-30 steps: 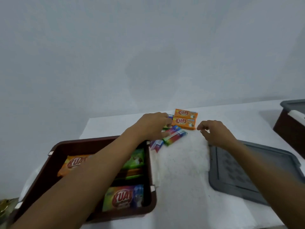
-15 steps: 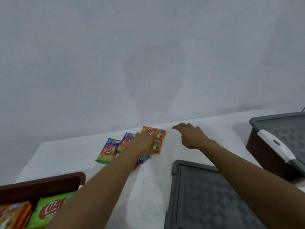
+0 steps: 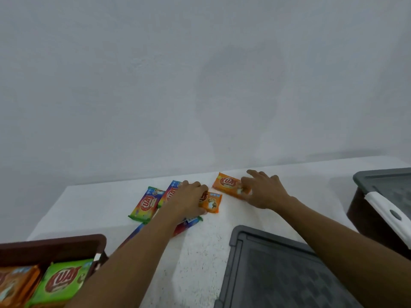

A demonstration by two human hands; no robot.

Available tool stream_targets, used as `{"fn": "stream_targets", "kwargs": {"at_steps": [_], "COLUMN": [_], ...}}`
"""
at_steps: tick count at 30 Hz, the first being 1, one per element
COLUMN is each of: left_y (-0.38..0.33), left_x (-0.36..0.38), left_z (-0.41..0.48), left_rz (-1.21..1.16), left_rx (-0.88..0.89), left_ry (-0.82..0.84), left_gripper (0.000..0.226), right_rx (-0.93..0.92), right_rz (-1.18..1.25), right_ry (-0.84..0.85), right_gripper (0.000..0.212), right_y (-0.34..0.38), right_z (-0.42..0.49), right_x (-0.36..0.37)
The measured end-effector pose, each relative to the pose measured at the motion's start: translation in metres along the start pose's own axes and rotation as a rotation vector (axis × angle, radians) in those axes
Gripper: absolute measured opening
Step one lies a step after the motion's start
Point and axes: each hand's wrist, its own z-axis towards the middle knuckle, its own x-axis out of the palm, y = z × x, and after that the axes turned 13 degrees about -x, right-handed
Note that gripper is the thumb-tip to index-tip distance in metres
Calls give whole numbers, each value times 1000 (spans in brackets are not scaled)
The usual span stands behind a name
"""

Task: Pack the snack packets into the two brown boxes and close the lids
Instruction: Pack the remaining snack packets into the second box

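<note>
Orange wrappers sit mid-frame on the white table (image 3: 89, 207). The left hand (image 3: 189, 201) curls round the near orange packet (image 3: 212, 202), and the right hand (image 3: 264, 192) pinches the end of the far orange packet (image 3: 228, 184). Just left lie rainbow packets (image 3: 145, 203). Pick-up seems under way; next, both need lifting across to the open brown box (image 3: 51, 243) at lower left, past the grey lid (image 3: 278, 274).

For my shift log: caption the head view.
Left hand grips near orange packet, right hand far orange packet, on white table.
</note>
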Motion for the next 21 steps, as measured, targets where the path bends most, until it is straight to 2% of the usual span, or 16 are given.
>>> {"fn": "stream_targets", "kwargs": {"at_steps": [2, 5, 8, 12, 15, 21], "left_y": [-1, -5, -13, -17, -14, 20], "left_x": [-2, -7, -12, -26, -40, -65], "left_z": [0, 4, 3, 0, -6, -39], "left_rz": [18, -33, -213, -287, -263, -252], "left_rx": [-6, 26, 84, 147, 169, 143], "left_ry": [14, 7, -57, -134, -171, -184], "left_gripper": [74, 70, 63, 62, 60, 53], "right_rx": [33, 123, 179, 199, 181, 154], "right_rz": [20, 232, 373, 379, 420, 724], "right_ry": [-35, -78, -154, -194, -215, -239], "right_gripper": [52, 52, 67, 88, 77, 56], "right_y": [-5, -6, -1, 4, 12, 61], "right_z": [-6, -14, -22, -31, -37, -57], "right_x": [2, 6, 3, -7, -19, -44]}}
